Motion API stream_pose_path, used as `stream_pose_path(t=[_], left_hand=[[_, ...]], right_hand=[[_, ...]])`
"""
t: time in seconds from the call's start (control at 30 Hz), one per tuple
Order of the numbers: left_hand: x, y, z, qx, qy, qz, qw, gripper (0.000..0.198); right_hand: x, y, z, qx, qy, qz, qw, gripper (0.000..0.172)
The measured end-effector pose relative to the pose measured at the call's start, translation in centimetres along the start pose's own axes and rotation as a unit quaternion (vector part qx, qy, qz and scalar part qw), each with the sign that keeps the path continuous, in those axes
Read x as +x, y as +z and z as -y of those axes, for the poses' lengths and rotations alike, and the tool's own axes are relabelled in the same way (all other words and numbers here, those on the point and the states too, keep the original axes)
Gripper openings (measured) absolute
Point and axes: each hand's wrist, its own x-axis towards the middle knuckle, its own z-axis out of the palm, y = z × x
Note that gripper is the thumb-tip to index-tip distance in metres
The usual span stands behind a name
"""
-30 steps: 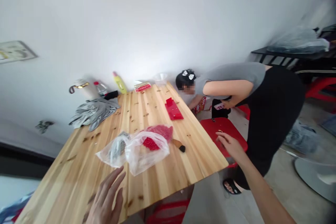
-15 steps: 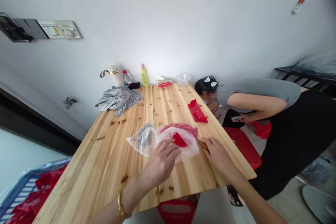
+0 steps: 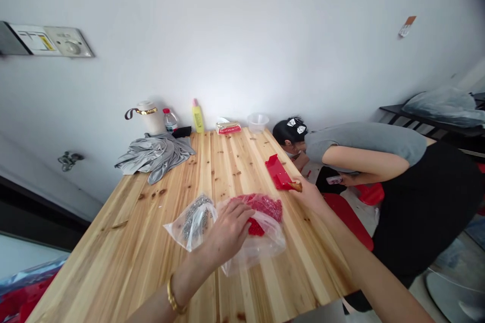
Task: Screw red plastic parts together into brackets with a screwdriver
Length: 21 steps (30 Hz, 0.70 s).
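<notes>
My left hand (image 3: 229, 229) rests on the open clear bag of small red pieces (image 3: 261, 212), its fingers bent over the bag's left part; whether they pinch the plastic cannot be made out. Left of it lies a clear bag of small silvery pieces (image 3: 197, 217). My right hand (image 3: 305, 192) is at the table's right edge, its fingers closed round a small brown object (image 3: 296, 186), at the near end of a red folded tray (image 3: 277, 171).
On the wooden table (image 3: 151, 242) are a grey cloth (image 3: 155, 154), a white cup (image 3: 149, 118), a bottle (image 3: 170, 121), a yellow bottle (image 3: 197, 117), a tissue pack (image 3: 228, 127) and a clear bowl (image 3: 258, 122). A person (image 3: 364, 146) bends down at the right, holding a phone.
My right hand has moved forward from beside the bag of red pieces to the red tray, taking the brown object along. My left hand has stayed at the bag. The view has shifted.
</notes>
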Motion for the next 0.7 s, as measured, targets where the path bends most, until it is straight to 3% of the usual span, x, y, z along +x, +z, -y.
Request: stream_pose_path(t=[0.1, 0.3, 0.43, 0.53, 0.63, 0.7], left_hand=[[-1.9, -0.7, -0.4, 0.000, -0.011, -0.015, 1.000, 0.034], [-3.8, -3.2, -0.4, -0.034, -0.047, -0.049, 0.997, 0.031], [-4.4, -2.9, -0.6, -0.094, -0.090, -0.048, 0.990, 0.025], [-4.2, -0.7, -1.2, -0.142, -0.099, -0.007, 0.985, 0.025], [-3.6, 2.1, -1.6, -0.112, -0.121, 0.041, 0.986, 0.022], [-3.1, 3.5, -1.7, -0.061, -0.144, 0.073, 0.985, 0.020]], right_hand=[[2.7, 1.1, 2.3, -0.015, -0.018, 0.023, 0.999, 0.008], [5.5, 5.2, 11.5, 0.006, -0.088, 0.085, 0.993, 0.013], [4.8, 6.7, 16.0, 0.059, -0.131, 0.152, 0.978, 0.011], [2.2, 4.6, 15.9, 0.114, -0.131, 0.161, 0.972, 0.024], [-2.2, 1.2, 13.4, 0.169, -0.110, 0.128, 0.971, 0.023], [-5.8, -0.5, 11.3, 0.246, -0.071, 0.074, 0.964, 0.024]])
